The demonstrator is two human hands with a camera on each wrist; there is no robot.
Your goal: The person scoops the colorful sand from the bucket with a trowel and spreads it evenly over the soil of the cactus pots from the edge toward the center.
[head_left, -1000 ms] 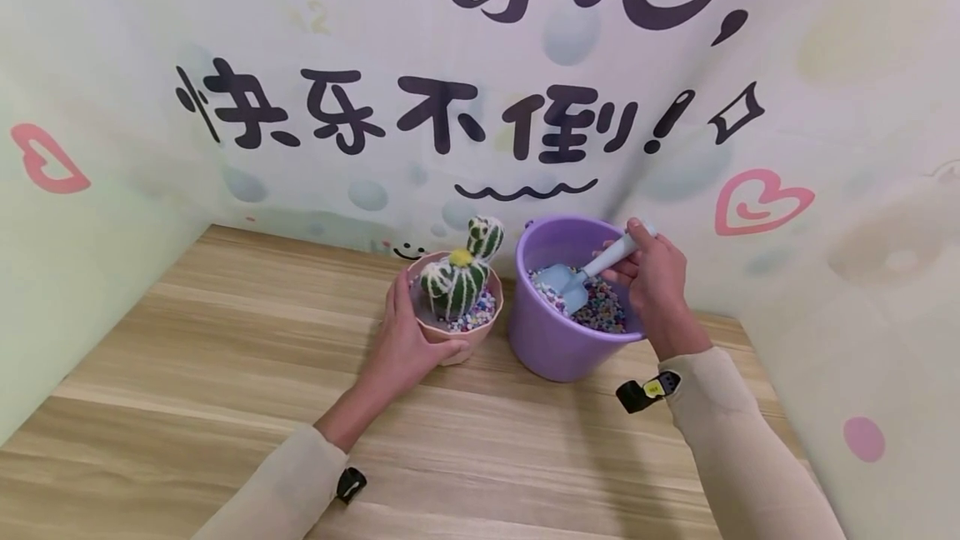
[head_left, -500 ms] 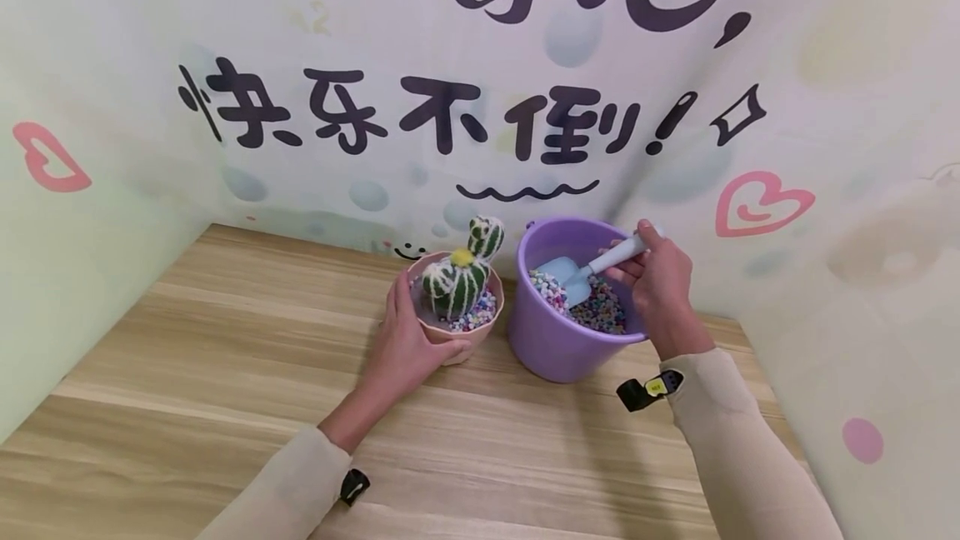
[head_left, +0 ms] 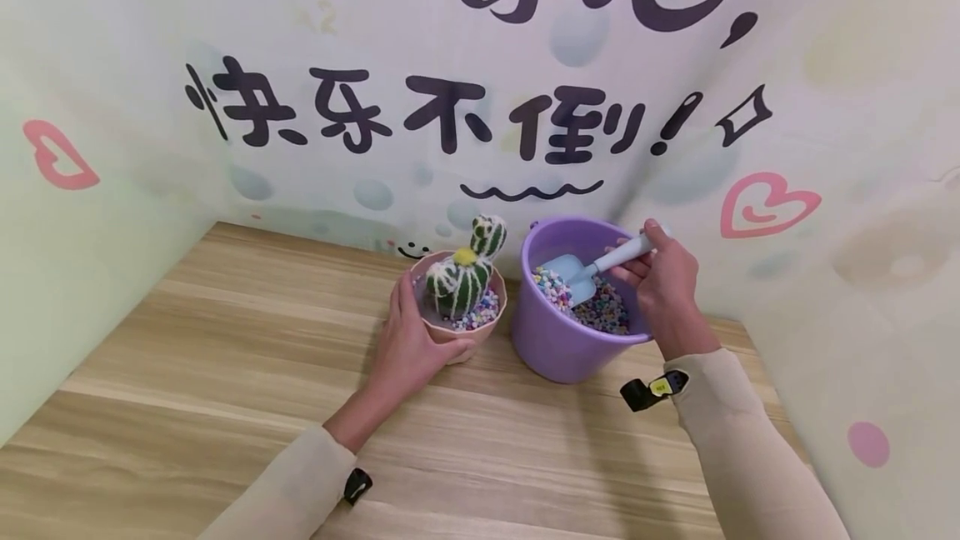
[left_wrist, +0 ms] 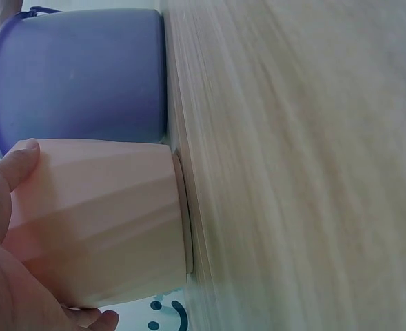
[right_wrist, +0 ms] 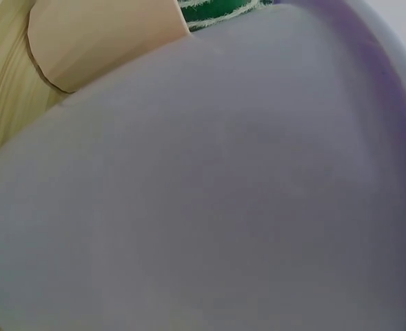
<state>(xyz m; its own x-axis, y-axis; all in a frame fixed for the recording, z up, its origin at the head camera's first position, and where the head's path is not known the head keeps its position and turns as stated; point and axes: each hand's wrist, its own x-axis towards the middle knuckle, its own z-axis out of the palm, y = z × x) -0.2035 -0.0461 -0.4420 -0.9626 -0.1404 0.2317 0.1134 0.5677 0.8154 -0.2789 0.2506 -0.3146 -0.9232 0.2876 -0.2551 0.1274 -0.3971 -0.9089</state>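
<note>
Behind the bucket, a printed wall is set close, so little room is left on that side. The bucket is borne by a table, over whose flat top any spilled grains could be scattered. The bucket itself is seen to be steadied by neither hand; it could be shifted or tipped if its rim were leaned on, and whether that rim is touched by the right hand cannot be told.

Just left of the bucket, the pot is gripped by the left hand, thumb laid on the near side and fingers curled round the left side; it could be knocked or tilted if that grip were loosened. Most of the pot's mouth is taken up by a cactus, by which anything poured there could be deflected onto the table.

Inside the bucket, the scoop is pinched by its handle, thumb above and other fingers beneath. By the bucket's rim the way from scoop to pot is barred; a load could be shed if the blade were caught there or turned. Whether the beads in the bucket are carried on the blade or merely heaped against it cannot be told.
</note>
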